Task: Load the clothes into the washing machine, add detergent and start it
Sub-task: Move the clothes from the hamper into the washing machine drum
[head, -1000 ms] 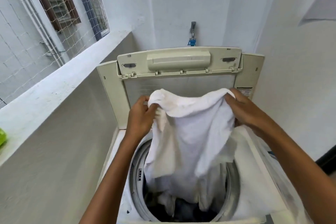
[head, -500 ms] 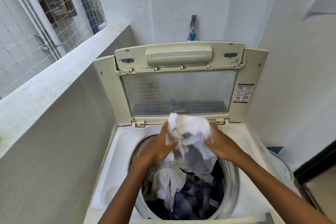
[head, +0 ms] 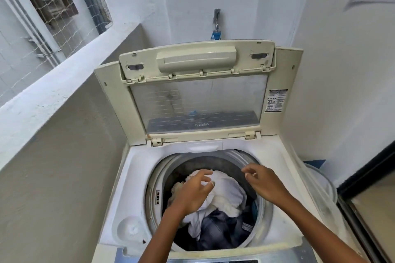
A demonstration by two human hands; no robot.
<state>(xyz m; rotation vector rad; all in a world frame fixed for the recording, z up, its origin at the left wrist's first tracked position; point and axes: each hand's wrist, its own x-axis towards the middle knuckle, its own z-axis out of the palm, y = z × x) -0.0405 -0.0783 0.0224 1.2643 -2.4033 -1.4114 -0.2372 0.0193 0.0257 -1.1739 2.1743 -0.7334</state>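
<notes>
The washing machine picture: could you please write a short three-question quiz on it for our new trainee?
1. True or false: the lid stands open.
2. The white cloth lies: A) in the drum, B) on the ledge, C) in the right hand.
3. What is the left hand holding?

Key: 1 true. 2 A. 3 nothing; its fingers are spread above the cloth.

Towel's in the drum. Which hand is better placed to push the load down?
Left, probably. The left hand hovers open right over the white towel; the right hand hangs open nearer the drum rim.
</notes>
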